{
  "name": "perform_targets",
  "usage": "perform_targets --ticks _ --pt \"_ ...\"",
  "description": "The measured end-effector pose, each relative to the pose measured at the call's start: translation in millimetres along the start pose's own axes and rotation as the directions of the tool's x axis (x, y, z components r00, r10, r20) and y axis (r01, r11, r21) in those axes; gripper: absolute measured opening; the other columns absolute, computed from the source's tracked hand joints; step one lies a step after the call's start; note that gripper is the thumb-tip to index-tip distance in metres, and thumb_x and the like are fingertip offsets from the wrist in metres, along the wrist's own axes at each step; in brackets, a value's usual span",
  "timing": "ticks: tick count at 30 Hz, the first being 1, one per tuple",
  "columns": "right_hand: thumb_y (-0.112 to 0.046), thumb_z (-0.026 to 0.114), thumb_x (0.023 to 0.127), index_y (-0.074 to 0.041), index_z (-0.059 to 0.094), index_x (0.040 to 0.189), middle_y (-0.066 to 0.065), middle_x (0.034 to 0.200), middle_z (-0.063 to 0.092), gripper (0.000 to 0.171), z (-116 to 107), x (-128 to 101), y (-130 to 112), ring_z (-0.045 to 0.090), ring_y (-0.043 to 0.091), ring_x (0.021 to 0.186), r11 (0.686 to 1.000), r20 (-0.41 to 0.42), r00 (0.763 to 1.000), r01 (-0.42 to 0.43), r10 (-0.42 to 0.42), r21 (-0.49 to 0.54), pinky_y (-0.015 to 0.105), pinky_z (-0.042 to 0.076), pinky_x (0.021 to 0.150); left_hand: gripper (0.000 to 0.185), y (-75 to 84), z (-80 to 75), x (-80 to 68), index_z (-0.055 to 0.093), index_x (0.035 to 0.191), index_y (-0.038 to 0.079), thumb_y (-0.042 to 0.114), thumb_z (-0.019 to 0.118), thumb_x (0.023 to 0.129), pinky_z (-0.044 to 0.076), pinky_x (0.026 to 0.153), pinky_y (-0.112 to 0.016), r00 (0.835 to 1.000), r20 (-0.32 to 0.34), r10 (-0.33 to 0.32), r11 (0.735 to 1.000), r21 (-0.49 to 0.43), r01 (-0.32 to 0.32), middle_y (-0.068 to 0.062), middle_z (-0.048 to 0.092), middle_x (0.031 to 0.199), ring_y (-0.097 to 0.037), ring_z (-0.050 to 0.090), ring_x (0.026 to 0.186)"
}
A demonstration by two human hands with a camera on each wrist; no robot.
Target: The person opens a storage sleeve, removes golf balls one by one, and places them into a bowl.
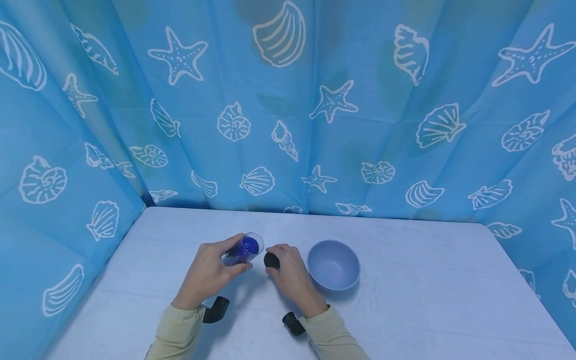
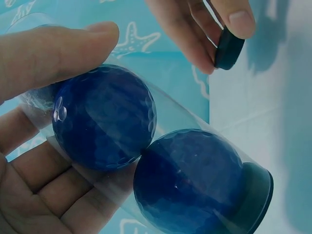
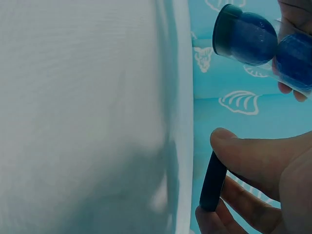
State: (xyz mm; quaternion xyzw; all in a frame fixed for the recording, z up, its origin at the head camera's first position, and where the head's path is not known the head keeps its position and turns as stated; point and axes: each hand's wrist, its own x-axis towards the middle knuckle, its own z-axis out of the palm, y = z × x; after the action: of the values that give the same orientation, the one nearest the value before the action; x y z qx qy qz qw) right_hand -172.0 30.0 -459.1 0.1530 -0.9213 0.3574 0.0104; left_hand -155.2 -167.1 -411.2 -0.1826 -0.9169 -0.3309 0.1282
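My left hand (image 1: 204, 277) grips a clear plastic tube (image 1: 257, 243), tilted, its uncapped rim facing up. Inside, two dimpled blue golf balls (image 2: 105, 117) show plainly in the left wrist view; another blue shape is partly hidden behind the thumb. A dark cap (image 2: 263, 200) closes the lower end. Just right of the tube, my right hand (image 1: 292, 277) pinches a round black lid (image 3: 213, 184) on edge between thumb and fingers. Lid and tube are apart.
A blue-purple bowl (image 1: 334, 267) stands right of my right hand on the white table (image 1: 427, 290). Dark wrist-camera mounts (image 1: 217, 310) sit at both wrists. A blue shell-patterned curtain (image 1: 279, 150) borders the table's back and sides.
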Motion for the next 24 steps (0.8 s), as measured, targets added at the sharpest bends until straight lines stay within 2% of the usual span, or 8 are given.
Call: perform_targets --ticks 11,24 --pt "-0.007 0.075 0.09 -0.007 0.064 0.131 0.015 0.135 0.059 0.043 4.1 0.8 5.9 0.052 0.032 0.126 1.0 0.027 0.999 -0.026 0.026 -0.013 0.048 0.046 0.106 0.063 -0.8 1.8 -0.1 0.065 0.131 0.0 0.02 0.089 0.076 0.057 0.091 -0.047 1.0 0.002 0.013 1.0 -0.005 -0.013 -0.016 0.071 0.12 -0.029 0.07 0.108" --pt "-0.006 0.076 0.089 -0.007 0.064 0.131 0.013 0.135 0.061 0.044 6.9 0.8 8.9 0.05 0.032 0.126 0.996 0.056 0.996 -0.062 0.066 -0.058 0.047 0.045 0.106 0.065 1.4 3.0 0.2 0.064 0.132 0.0 0.02 0.09 0.076 0.057 0.091 -0.046 1.0 0.018 -0.003 1.0 -0.003 0.004 -0.015 0.071 0.12 -0.028 0.07 0.107"
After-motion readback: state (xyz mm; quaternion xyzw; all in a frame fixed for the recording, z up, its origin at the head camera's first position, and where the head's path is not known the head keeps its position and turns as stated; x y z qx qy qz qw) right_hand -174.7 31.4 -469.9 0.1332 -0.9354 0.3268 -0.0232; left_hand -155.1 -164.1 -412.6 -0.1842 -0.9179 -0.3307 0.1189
